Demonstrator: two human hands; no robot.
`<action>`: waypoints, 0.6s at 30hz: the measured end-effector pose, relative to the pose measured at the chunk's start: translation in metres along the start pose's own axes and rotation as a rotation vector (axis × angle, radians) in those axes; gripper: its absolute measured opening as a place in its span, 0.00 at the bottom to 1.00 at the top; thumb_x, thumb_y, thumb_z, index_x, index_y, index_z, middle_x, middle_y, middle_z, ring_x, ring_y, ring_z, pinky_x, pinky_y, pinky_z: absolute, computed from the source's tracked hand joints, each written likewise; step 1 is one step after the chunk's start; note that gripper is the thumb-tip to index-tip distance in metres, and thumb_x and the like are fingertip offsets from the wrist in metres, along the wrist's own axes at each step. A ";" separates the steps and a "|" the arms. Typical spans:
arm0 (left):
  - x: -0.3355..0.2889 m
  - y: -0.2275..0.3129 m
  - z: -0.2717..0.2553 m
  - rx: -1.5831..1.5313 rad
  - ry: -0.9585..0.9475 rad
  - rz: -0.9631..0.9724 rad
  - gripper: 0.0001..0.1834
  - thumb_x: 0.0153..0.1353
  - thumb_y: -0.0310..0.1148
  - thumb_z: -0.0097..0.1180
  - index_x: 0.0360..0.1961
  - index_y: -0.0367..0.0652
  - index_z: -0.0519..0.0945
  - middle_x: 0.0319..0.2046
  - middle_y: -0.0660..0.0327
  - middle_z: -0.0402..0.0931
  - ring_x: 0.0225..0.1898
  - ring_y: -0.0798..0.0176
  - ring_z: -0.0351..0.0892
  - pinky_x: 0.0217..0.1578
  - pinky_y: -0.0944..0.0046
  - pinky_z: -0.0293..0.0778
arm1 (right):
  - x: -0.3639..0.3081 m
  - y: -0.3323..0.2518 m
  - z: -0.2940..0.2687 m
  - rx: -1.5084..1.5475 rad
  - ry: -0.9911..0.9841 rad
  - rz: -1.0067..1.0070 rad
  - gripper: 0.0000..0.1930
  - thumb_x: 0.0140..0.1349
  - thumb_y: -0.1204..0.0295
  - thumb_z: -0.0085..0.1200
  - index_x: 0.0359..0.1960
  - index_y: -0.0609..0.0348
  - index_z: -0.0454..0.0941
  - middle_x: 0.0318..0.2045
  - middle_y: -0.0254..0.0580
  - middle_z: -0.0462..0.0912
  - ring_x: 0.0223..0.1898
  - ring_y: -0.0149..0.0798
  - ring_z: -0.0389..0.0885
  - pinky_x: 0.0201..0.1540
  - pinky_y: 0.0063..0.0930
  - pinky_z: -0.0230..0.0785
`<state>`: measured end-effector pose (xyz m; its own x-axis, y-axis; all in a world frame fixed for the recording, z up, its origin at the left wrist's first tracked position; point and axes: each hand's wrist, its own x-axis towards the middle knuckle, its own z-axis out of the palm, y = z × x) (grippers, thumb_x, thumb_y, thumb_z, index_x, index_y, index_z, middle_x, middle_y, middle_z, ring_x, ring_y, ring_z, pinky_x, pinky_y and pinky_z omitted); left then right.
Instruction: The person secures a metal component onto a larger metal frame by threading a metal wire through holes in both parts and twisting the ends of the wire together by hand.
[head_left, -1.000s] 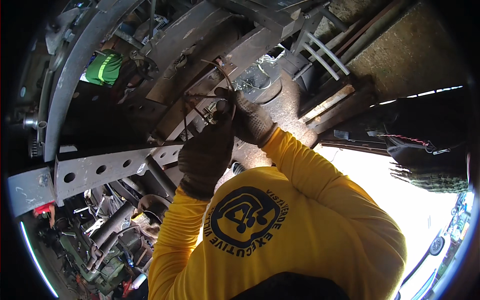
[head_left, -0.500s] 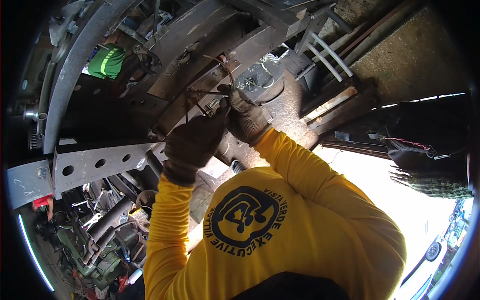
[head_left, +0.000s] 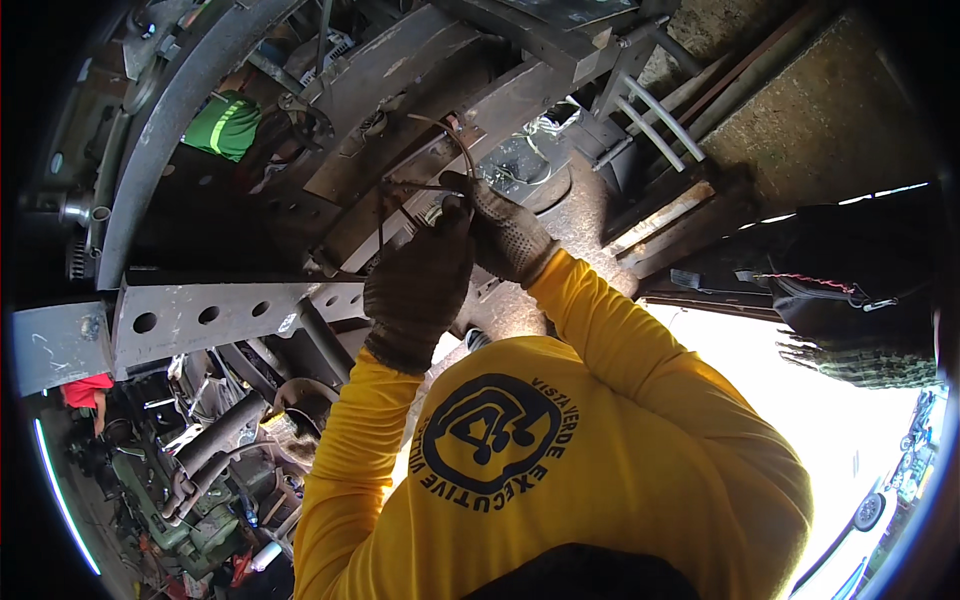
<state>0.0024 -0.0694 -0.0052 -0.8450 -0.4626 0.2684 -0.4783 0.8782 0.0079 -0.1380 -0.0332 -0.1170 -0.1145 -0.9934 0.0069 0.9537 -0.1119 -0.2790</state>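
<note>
Both hands wear dark knitted work gloves and are close together over the steel framework. My right hand (head_left: 510, 235) has its fingers closed at the lower end of a thin, curved, rusty metal strip (head_left: 455, 135), which arcs up and away to the left. Just left of it, my left hand (head_left: 420, 285) is closed, its back turned up. Whatever sits in its fingers is hidden. Several thin rusty rods (head_left: 381, 220) stick out beyond the left hand, in front of a long steel beam (head_left: 365, 225).
A steel plate with round holes (head_left: 235, 312) crosses the left side. A big curved metal tube (head_left: 150, 150) rises beyond it, near a green cloth (head_left: 222, 125). Machine parts (head_left: 200, 500) crowd the lower left, with a person in red (head_left: 88, 392) nearby. Parallel metal bars (head_left: 665, 120) stand far right.
Both gloved hands have shifted a little to the right, staying together, the left one more so. The whole view has also moved slightly. The curved strip remains at my right hand.
</note>
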 end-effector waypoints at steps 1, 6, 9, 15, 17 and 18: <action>0.000 -0.001 0.001 0.008 -0.002 -0.003 0.22 0.65 0.39 0.59 0.60 0.58 0.77 0.28 0.63 0.77 0.27 0.59 0.80 0.25 0.58 0.76 | -0.001 0.000 0.001 0.006 -0.023 -0.003 0.28 0.75 0.54 0.46 0.69 0.59 0.64 0.54 0.43 0.78 0.55 0.40 0.78 0.65 0.36 0.68; 0.000 0.000 -0.001 -0.030 0.077 -0.017 0.18 0.65 0.40 0.59 0.57 0.58 0.80 0.28 0.63 0.78 0.27 0.59 0.80 0.26 0.58 0.77 | -0.005 0.000 0.010 0.051 0.031 0.030 0.29 0.75 0.54 0.47 0.69 0.60 0.64 0.52 0.41 0.79 0.54 0.38 0.78 0.65 0.36 0.68; 0.000 0.000 0.006 -0.034 0.157 0.017 0.18 0.65 0.40 0.59 0.57 0.58 0.79 0.27 0.63 0.78 0.27 0.58 0.80 0.27 0.58 0.77 | -0.004 -0.002 0.010 0.004 0.056 0.029 0.29 0.75 0.54 0.48 0.69 0.59 0.64 0.50 0.40 0.79 0.52 0.37 0.78 0.63 0.35 0.70; 0.002 -0.008 0.010 -0.123 0.178 0.037 0.16 0.64 0.39 0.61 0.53 0.56 0.82 0.27 0.63 0.79 0.28 0.58 0.81 0.29 0.57 0.78 | -0.003 0.000 0.015 0.000 0.109 -0.002 0.23 0.76 0.56 0.47 0.63 0.57 0.72 0.46 0.38 0.81 0.48 0.34 0.80 0.55 0.30 0.73; 0.002 -0.012 0.007 -0.117 0.091 0.031 0.16 0.64 0.39 0.62 0.52 0.55 0.83 0.29 0.63 0.80 0.29 0.59 0.81 0.30 0.57 0.79 | -0.003 0.000 0.012 -0.009 0.077 -0.013 0.22 0.76 0.56 0.47 0.63 0.55 0.73 0.45 0.37 0.81 0.48 0.34 0.79 0.54 0.30 0.73; 0.003 -0.016 0.006 -0.115 0.047 0.028 0.15 0.63 0.38 0.62 0.52 0.54 0.83 0.30 0.62 0.81 0.29 0.59 0.82 0.30 0.58 0.79 | -0.002 0.001 0.011 -0.013 0.062 -0.019 0.22 0.76 0.56 0.47 0.63 0.55 0.73 0.45 0.37 0.81 0.48 0.33 0.79 0.53 0.29 0.73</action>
<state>0.0062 -0.0849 -0.0102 -0.8442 -0.4337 0.3151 -0.4217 0.9002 0.1091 -0.1335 -0.0315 -0.1067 -0.1500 -0.9876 -0.0471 0.9476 -0.1300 -0.2918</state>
